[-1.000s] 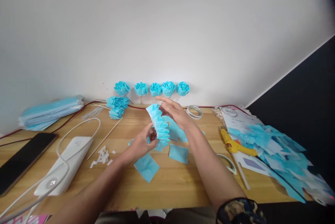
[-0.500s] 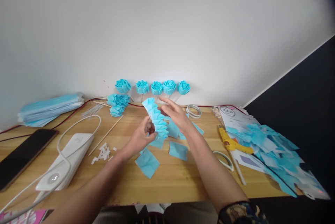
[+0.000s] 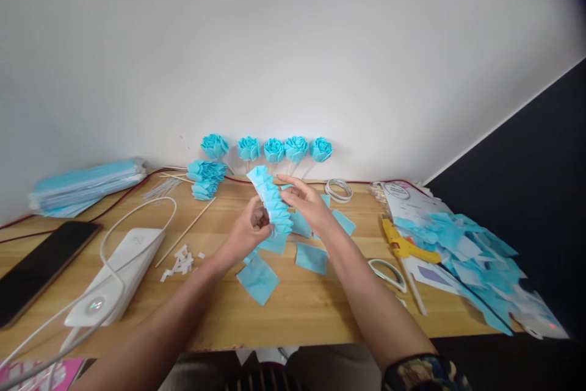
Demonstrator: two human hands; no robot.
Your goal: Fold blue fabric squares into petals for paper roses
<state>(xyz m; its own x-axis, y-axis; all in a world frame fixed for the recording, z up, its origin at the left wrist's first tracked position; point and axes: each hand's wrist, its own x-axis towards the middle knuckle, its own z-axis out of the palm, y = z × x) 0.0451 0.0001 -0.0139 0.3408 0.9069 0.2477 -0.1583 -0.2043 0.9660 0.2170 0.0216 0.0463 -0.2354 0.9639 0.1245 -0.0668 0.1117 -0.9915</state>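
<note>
A strip of folded light-blue petals, pleated along its right side, is held up over the middle of the table. My left hand pinches it at its lower left edge between thumb and fingers. On the other side, my right hand has its fingers stretched out and apart, with the tips at the pleated edge. Whether they grip a petal I cannot tell. Below both hands lie several flat blue squares, among them one square in front and another piece to its right.
Several finished blue flowers on sticks lean against the wall. At left are a white power strip, a phone and stacked blue sheets. A yellow glue gun, tape rolls and piled blue pieces lie at right.
My right hand has moved in closer to the petal strip, its fingers now at the pleated edge. The left hand keeps its pinch, and the strip has shifted only slightly.
</note>
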